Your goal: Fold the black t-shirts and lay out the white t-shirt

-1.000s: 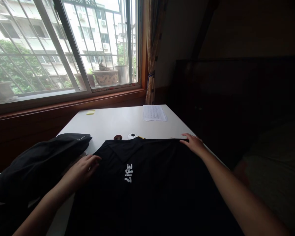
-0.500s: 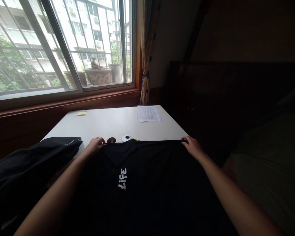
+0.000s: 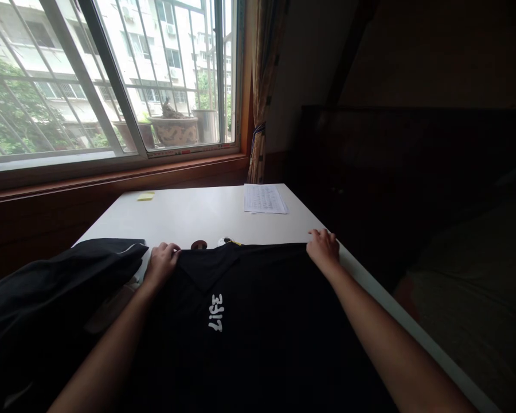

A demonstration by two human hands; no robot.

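In the head view, the black garment [image 3: 266,310] lies spread over the near part of the white worktop [image 3: 189,212], between the person's forearms, its far edge running almost straight from one hand to the other. White lettering [image 3: 215,313] stands sideways on its left half, and above it the cloth forms a dark triangle, perhaps a folded-over flap; it is too dark to be sure.

The left hand [image 3: 160,265] is at the far left corner, its fingers bent and apparently pinching the edge. The right hand [image 3: 324,251] meets the far right corner with curled fingers, one poking out toward the window; the thumb is hidden, so I cannot tell whether they pinch the cloth or merely press against it.

The step in hand looks to be straightening and lining up that far edge. The next move, as I judge it, calls for a sure hold at both corners and an even pull, so that the edge stays level and the triangle does not bunch.

Just beyond the edge are a brown round object [image 3: 199,245] and a white round object [image 3: 224,241], each partly covered, which the cloth could drag along. A heap of dark cloth [image 3: 69,281] lies just beside the left hand and could snag a sideways sweep. Papers [image 3: 265,199] rest well apart, at the far end.
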